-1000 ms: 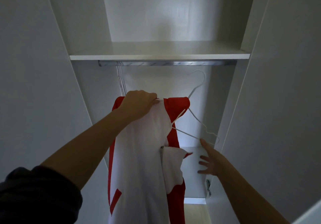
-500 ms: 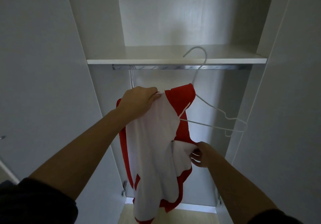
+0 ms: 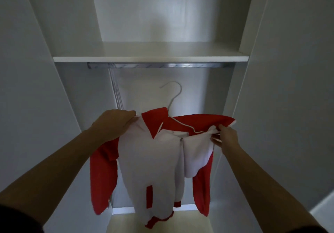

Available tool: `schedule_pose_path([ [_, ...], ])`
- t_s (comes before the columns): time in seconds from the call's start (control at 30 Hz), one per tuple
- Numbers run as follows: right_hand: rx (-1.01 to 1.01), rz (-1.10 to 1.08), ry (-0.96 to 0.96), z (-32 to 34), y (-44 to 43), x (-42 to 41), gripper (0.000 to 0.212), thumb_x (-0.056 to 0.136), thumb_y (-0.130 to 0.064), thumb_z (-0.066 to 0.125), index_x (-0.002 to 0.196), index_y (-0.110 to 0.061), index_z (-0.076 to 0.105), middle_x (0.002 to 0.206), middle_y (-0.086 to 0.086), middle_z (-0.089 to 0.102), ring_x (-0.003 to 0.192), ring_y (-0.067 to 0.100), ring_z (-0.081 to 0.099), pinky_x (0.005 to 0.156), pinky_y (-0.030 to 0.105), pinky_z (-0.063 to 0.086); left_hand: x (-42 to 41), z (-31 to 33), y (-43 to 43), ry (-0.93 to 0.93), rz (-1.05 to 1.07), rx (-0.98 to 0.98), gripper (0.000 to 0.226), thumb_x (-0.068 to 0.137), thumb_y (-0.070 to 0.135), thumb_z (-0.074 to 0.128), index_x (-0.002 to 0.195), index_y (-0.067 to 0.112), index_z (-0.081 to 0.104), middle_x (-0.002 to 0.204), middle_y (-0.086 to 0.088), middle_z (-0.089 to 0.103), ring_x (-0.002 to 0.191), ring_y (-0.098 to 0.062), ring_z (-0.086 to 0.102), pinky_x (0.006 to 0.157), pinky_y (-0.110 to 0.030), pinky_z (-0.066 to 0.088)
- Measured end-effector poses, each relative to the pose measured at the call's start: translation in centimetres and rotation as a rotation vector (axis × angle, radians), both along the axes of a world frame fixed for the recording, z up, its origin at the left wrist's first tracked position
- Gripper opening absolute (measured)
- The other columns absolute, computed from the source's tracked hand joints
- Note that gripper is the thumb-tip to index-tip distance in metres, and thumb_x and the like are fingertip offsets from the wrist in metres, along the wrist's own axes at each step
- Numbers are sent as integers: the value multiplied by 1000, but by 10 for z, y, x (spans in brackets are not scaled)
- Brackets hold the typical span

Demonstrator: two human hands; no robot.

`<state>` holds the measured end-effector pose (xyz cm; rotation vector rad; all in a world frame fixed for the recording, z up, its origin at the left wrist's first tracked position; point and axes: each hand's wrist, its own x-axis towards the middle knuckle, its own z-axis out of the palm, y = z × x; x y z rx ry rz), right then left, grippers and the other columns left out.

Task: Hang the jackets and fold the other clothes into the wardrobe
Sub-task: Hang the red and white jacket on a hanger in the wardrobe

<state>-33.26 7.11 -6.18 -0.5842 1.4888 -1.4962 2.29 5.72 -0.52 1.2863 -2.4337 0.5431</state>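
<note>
Left hand (image 3: pixel 115 122) grips red-and-white jacket (image 3: pixel 153 160) at left shoulder | right hand (image 3: pixel 226 136), risen from front panel, now pinches right shoulder over wire hanger (image 3: pixel 173 95) (hook free) | jacket spread below rail (image 3: pixel 160 65), likely ready for hooking.

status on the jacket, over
Left hand and right hand grip red-and-white jacket shoulders. Hook of white wire hanger below silver rail, not hung. Nothing between them.

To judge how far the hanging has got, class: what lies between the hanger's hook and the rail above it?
Nothing: in the head view the hook sits below the rail, only bare back wall showing between.
</note>
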Motion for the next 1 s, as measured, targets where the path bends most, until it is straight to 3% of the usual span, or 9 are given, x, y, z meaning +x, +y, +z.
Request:
schedule_pose_path([
  [0.13, -154, 151, 645, 30, 5, 4, 32, 99, -18, 44, 72, -9, 58, 86, 22, 64, 73, 27, 61, 70, 38, 51, -22, -3, -7, -16, -19, -4, 31, 90, 27, 42, 79, 9, 65, 52, -3, 57, 40, -19, 54, 41, -28, 42],
  [0.23, -236, 581, 902, 61, 11, 16, 36, 102, -29, 42, 81, -10, 65, 87, 6, 66, 80, 17, 61, 74, 27, 46, -41, -10, -15, 111, -44, 20, 29, 98, 24, 42, 88, 5, 62, 66, -10, 63, 56, -26, 59, 54, -31, 43],
  [0.3, -258, 786, 910, 76, 14, 14, 42, 102, -40, 35, 90, -17, 68, 100, -4, 64, 92, 5, 59, 86, 18, 43, -46, -10, -14, 219, -53, 47, 43, 98, 38, 34, 86, 5, 59, 66, -9, 61, 56, -23, 55, 57, -29, 39],
  [0.37, -297, 735, 957, 76, 10, 1, 35, 102, -39, 36, 98, -15, 61, 97, -4, 58, 88, 6, 55, 84, 24, 41, -47, -9, -12, 300, -72, 43, 55, 93, 47, 23, 82, 6, 58, 61, -6, 57, 52, -17, 47, 57, -28, 36],
  [0.47, -310, 774, 1212, 64, 9, -8, 24, 102, -30, 41, 105, -12, 57, 92, 3, 62, 84, 18, 58, 79, 35, 46, -52, -4, -11, 335, -85, 54, 43, 95, 38, 32, 85, 6, 59, 64, -8, 60, 54, -13, 43, 56, -26, 32],
  [0.6, -437, 723, 1237, 61, 15, -4, 23, 101, -18, 43, 91, -10, 62, 76, -3, 59, 68, 12, 54, 68, 28, 42, -61, -2, -11, 379, -134, -48, 32, 94, 25, 41, 83, 4, 62, 62, -8, 62, 53, -10, 40, 52, -21, 36],
  [0.7, -539, 608, 1300, 66, 11, -2, 29, 96, -28, 42, 95, -12, 67, 74, -11, 59, 67, 7, 54, 66, 23, 42, -60, -17, -17, 439, -86, 133, 43, 94, 30, 35, 105, 2, 65, 89, -13, 69, 74, -23, 61, 76, -32, 48],
  [0.8, -494, 497, 1346, 65, -4, -5, 38, 92, -32, 39, 93, -8, 68, 77, 0, 65, 70, 18, 59, 67, 33, 46, -45, -34, -37, 484, 16, 274, 49, 100, 39, 31, 122, 7, 61, 114, -12, 66, 105, -29, 62, 98, -39, 45],
  [1.0, -354, 418, 1344, 41, -53, -16, 27, 97, -19, 49, 90, -2, 69, 76, 4, 66, 70, 20, 60, 70, 35, 49, -70, -58, -100, 424, -79, 474, 26, 99, 42, 36, 98, 24, 54, 85, 10, 59, 76, -6, 57, 73, -26, 46],
])
